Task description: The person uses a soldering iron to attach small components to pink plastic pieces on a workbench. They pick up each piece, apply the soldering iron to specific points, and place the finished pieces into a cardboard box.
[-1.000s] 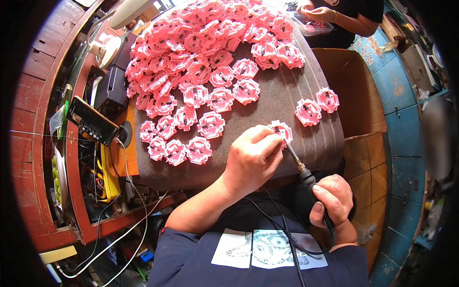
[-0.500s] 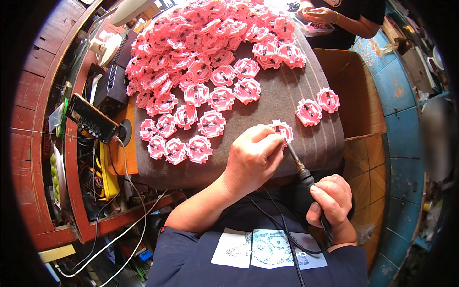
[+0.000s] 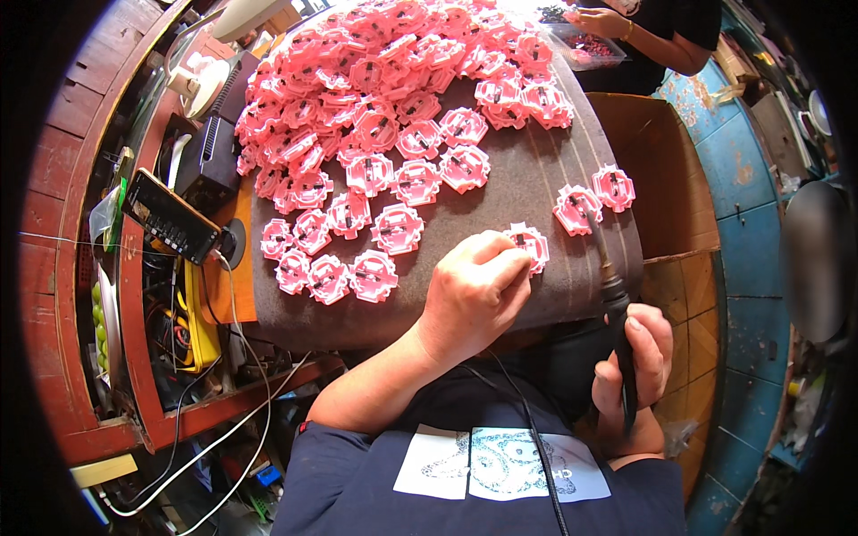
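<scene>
My right hand [image 3: 639,357] grips a soldering iron [image 3: 617,299] by its black handle. Its metal tip points up and away, at the right edge of a pink plastic part [image 3: 572,211]; whether they touch, I cannot tell. My left hand [image 3: 474,290] is closed in a pinch against the left side of another pink plastic part [image 3: 531,247] lying on the cloth. What sits between those fingertips, if anything, is hidden. A third pink part [image 3: 613,188] lies at the right. Dark pieces show in the middle of the pink parts.
A big heap of pink parts [image 3: 357,89] covers the far side of the cloth-topped table [image 3: 500,192]. At left are a phone on a stand [image 3: 170,219] and a black box [image 3: 207,161]. An open cardboard box [image 3: 661,170] stands right. Another person's hand [image 3: 601,24] works beyond, over a clear tray [image 3: 594,54].
The soldering iron has moved right, from the part by my left hand to beside the part farther right. My left hand has stayed put. The other person's hand has shifted slightly.
</scene>
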A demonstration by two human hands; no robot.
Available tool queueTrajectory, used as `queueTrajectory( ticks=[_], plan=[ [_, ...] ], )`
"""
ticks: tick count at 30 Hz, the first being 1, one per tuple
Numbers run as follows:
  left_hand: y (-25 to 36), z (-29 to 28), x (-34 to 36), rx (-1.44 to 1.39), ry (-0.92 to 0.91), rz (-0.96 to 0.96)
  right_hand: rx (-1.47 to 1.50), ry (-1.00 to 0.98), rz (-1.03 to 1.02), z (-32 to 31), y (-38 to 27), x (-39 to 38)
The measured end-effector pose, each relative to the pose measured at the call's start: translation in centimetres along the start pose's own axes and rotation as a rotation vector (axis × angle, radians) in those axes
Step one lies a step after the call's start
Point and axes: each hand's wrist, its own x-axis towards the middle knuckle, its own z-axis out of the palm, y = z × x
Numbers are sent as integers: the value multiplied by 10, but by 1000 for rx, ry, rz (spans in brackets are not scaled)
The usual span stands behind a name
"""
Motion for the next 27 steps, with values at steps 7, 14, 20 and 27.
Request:
queueTrajectory(
  ticks=[7,14,20,27],
  plan=[
    [-1,0,-1,8,-4,-9,35,66,3,17,11,11],
    [1,-1,-1,12,-7,-3,42,-152,-166,29,51,98],
    [-4,5,-5,32,46,5,-19,-377,-210,83,64,147],
    [-3,3,-6,-1,21,-26,-81,-484,-292,113,69,162]
  ],
)
